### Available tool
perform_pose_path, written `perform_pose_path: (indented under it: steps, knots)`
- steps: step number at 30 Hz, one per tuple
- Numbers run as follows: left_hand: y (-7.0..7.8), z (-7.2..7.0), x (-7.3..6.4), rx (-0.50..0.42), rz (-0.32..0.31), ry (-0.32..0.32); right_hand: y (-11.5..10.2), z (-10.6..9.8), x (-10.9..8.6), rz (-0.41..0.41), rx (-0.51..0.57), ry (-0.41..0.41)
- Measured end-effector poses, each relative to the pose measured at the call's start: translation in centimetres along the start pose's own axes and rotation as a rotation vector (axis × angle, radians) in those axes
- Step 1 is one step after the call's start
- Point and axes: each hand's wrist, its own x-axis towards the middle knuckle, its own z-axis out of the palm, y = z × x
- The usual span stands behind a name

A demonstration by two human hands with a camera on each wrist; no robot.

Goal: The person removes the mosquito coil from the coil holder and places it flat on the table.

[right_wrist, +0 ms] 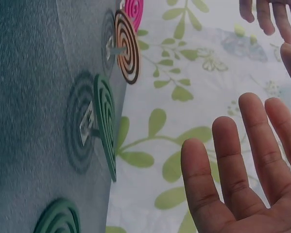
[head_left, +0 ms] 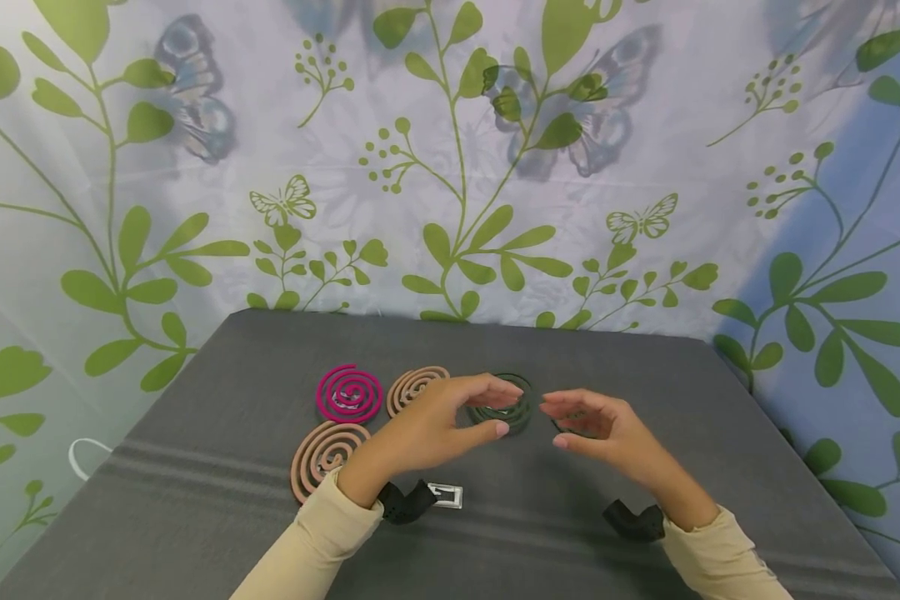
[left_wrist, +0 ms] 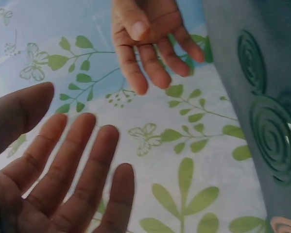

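Both bare hands are raised above the grey table, palms turned toward each other with a gap between them. My left hand has its fingers extended and holds nothing. Opposite it, my right hand is likewise relaxed and holds nothing. Beyond the left fingertips, a dark green mosquito coil sits raised on a small metal stand. A second green mosquito coil is mostly hidden behind the right hand in the head view. The left forearm partly covers a tan mosquito coil.
At the table's left are a pink mosquito coil and another tan mosquito coil. A loose metal stand lies by the left wrist. Patterned leaf-and-butterfly cloth hangs behind the grey table. Dark wrist mounts sit under both wrists.
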Motion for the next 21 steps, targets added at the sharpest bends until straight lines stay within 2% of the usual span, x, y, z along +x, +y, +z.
perform_pose_path:
  steps: [8,13,21]
  knots:
    - [-1.7,-0.7,-2.3,-0.047,0.052,0.080,0.5,1.3,0.6,-0.005,0.013,-0.051]
    - [-2.6,-1.0,-3.3,-0.068,0.077,0.130,0.7,2.2,1.0,-0.001,0.016,-0.068]
    - [-4.2,-1.5,-5.4,-0.067,0.021,0.183,1.2,4.2,1.8,-0.026,0.015,-0.097]
